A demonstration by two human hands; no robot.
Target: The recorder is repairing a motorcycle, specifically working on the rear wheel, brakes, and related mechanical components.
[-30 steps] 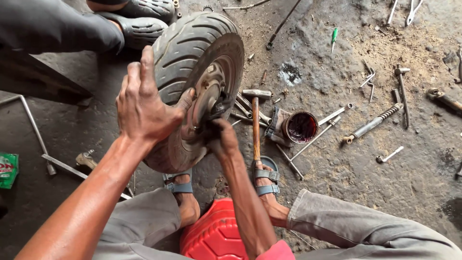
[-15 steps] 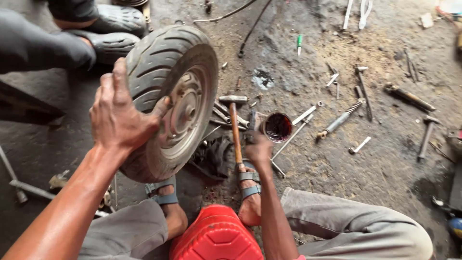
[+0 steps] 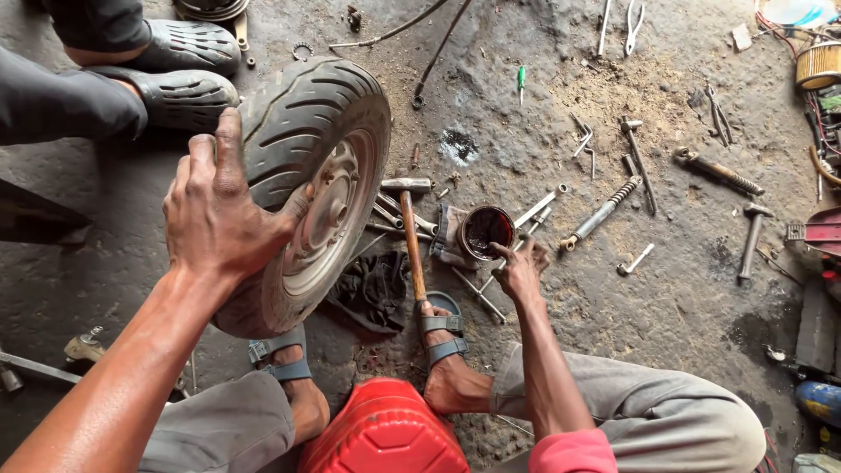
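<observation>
- Small wheel [image 3: 307, 175]: black ribbed tyre on a grey metal rim, stood upright on the floor [image 3: 543, 158] and tilted slightly; rim face turned toward the right of the view.
- Left hand [image 3: 223, 215]: laid flat over the tyre tread, fingers spread, thumb hooked onto the rim side; the wheel is steadied by it.
- Right hand [image 3: 519, 270]: held low by the floor, fingers loosely curled and partly parted, fingertips at the rim of the round tin; nothing is seen gripped.
- Round tin [image 3: 486, 232]: small and open, filled with dark liquid; set on the floor just right of the hammer.
- Hammer [image 3: 409, 232]: wooden handle, steel head; laid on the floor between wheel and tin, handle end resting on a sandalled foot.
- Black rag [image 3: 372, 289]: crumpled at the base of the wheel.
- Red plastic seat [image 3: 385, 434]: seen between the person's knees.
- Loose tools: a spring-ended rod [image 3: 604, 210], spanners and a second hammer [image 3: 752, 236], scattered well to the right.
- Another person's dark shoes [image 3: 175, 66]: placed just beyond the wheel.
</observation>
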